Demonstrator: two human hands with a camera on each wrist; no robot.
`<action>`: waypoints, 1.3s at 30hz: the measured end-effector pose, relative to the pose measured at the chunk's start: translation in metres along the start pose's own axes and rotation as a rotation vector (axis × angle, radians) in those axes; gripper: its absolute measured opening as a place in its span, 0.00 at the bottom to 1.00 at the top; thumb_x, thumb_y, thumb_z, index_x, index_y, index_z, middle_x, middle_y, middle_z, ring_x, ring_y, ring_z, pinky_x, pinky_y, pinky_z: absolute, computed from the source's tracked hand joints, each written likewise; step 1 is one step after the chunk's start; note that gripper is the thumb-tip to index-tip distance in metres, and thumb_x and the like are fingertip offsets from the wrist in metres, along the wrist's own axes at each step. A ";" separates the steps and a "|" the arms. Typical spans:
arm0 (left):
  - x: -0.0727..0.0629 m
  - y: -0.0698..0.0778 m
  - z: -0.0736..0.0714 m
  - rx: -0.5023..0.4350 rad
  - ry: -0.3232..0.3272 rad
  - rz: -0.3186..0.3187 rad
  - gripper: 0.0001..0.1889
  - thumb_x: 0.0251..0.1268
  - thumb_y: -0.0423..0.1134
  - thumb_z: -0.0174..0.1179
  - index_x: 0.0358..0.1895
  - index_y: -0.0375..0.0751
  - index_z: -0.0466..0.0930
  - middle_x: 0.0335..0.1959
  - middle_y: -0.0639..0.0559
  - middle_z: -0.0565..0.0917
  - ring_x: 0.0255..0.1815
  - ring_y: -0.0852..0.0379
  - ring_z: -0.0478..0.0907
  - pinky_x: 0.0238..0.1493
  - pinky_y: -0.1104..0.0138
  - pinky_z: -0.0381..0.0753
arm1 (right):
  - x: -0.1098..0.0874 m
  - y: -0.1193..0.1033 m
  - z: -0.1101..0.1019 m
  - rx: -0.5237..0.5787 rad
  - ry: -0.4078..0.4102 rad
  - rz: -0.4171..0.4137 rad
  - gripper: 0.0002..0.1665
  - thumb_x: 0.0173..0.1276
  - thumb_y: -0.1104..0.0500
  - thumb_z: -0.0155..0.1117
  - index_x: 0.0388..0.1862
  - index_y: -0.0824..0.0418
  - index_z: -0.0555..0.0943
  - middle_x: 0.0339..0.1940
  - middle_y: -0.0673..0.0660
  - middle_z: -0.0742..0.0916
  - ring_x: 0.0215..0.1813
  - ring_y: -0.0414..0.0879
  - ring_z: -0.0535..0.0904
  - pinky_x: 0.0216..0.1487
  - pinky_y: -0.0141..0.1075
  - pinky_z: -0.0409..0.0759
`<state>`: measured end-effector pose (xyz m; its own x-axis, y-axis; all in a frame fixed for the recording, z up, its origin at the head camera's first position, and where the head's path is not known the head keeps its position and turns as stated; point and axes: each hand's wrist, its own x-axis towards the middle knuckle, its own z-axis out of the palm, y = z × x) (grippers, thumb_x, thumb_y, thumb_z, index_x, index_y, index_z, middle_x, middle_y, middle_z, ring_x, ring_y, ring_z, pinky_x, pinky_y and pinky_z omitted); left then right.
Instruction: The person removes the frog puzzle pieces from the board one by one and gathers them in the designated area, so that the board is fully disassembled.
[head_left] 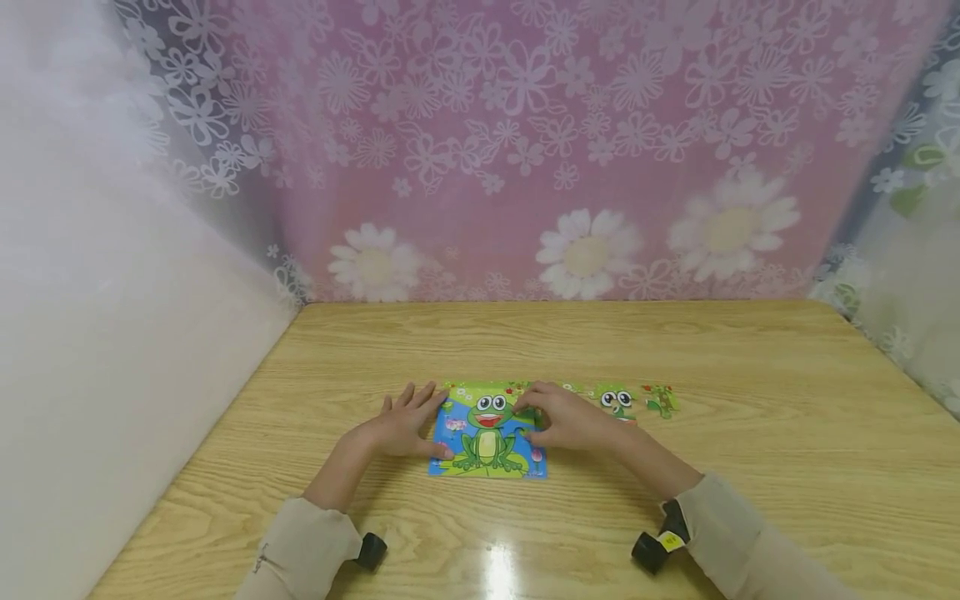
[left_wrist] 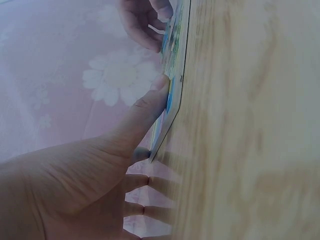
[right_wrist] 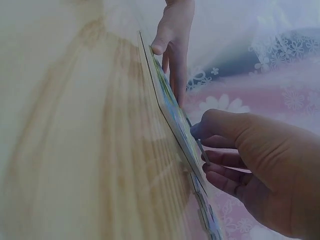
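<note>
A frog jigsaw puzzle (head_left: 487, 446) lies flat on the table, its picture a green frog on a lily pad against blue. At its left edge my left hand (head_left: 401, 429) is spread, thumb resting on the board's lower left and fingers straight along the upper left side. My right hand (head_left: 566, 417) is over the puzzle's right side. Between its thumb and fingers it pinches a thin puzzle piece (right_wrist: 202, 151), seen nearly edge-on and tilted up from the board in the right wrist view. The picture on that piece is hidden by the hand.
Right of the board lie loose puzzle pieces: one with frog eyes (head_left: 617, 400), partly behind my right forearm, and one with green and red print (head_left: 660, 402). The wooden table (head_left: 375, 342) meets a pink flowered curtain (head_left: 480, 208) at the back and a white side panel at left.
</note>
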<state>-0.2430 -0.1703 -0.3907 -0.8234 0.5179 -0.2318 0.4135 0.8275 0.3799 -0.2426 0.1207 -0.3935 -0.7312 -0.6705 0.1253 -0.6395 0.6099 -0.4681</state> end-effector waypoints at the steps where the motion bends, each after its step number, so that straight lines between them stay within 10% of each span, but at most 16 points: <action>1: 0.000 0.000 0.000 0.002 0.000 0.000 0.52 0.52 0.63 0.60 0.74 0.44 0.43 0.73 0.41 0.39 0.70 0.37 0.29 0.61 0.39 0.30 | -0.001 0.000 -0.001 0.008 0.005 -0.009 0.21 0.58 0.59 0.65 0.52 0.59 0.78 0.50 0.53 0.76 0.45 0.45 0.72 0.45 0.41 0.74; 18: 0.003 -0.001 0.002 0.007 0.001 0.001 0.52 0.51 0.64 0.60 0.74 0.45 0.43 0.73 0.42 0.39 0.70 0.37 0.29 0.61 0.39 0.30 | -0.041 0.015 -0.030 -0.011 0.121 -0.090 0.13 0.58 0.63 0.66 0.44 0.60 0.80 0.47 0.53 0.77 0.46 0.49 0.75 0.43 0.43 0.76; 26: 0.003 -0.004 0.003 0.005 0.006 0.013 0.52 0.51 0.65 0.59 0.74 0.45 0.43 0.73 0.41 0.39 0.69 0.36 0.29 0.60 0.38 0.30 | -0.072 0.032 -0.045 0.035 0.146 -0.046 0.15 0.57 0.69 0.63 0.45 0.61 0.79 0.49 0.55 0.75 0.44 0.49 0.73 0.33 0.36 0.76; 39: 0.002 -0.002 0.002 0.004 0.003 0.018 0.51 0.52 0.64 0.59 0.74 0.45 0.43 0.73 0.41 0.38 0.69 0.37 0.29 0.60 0.39 0.30 | -0.116 0.052 -0.063 -0.018 0.193 0.029 0.18 0.57 0.68 0.65 0.47 0.59 0.79 0.52 0.58 0.75 0.52 0.57 0.71 0.43 0.51 0.74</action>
<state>-0.2448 -0.1707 -0.3939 -0.8170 0.5322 -0.2220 0.4301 0.8189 0.3800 -0.2058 0.2570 -0.3776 -0.7800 -0.5603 0.2787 -0.6207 0.6361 -0.4585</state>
